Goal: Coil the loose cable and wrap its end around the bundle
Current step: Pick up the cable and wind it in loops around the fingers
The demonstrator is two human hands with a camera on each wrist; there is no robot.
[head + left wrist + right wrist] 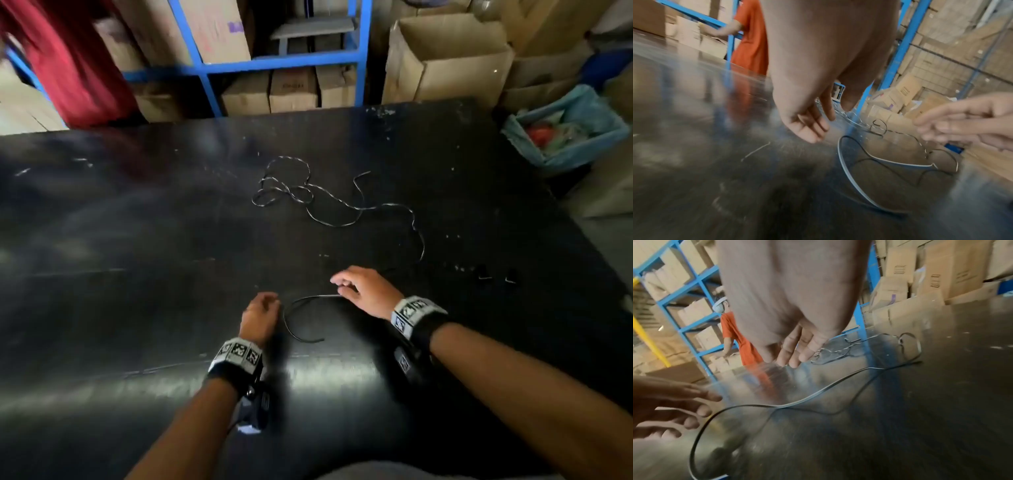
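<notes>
The loose cable (337,202) sprawls uncoiled from the middle of the dark tabletop (137,222) toward its near edge, where the right hand (363,289) hovers with relaxed, spread fingers (795,353) over its near loop and the left hand (258,317) hangs beside it, fingers (809,128) loosely curled, holding nothing.

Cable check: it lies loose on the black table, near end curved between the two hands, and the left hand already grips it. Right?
Not quite. The left hand grips nothing: the left wrist view shows its fingers relaxed above the table, apart from the cable. The rest holds: the cable lies loose, its near end curved between the left hand and the right hand.
</notes>
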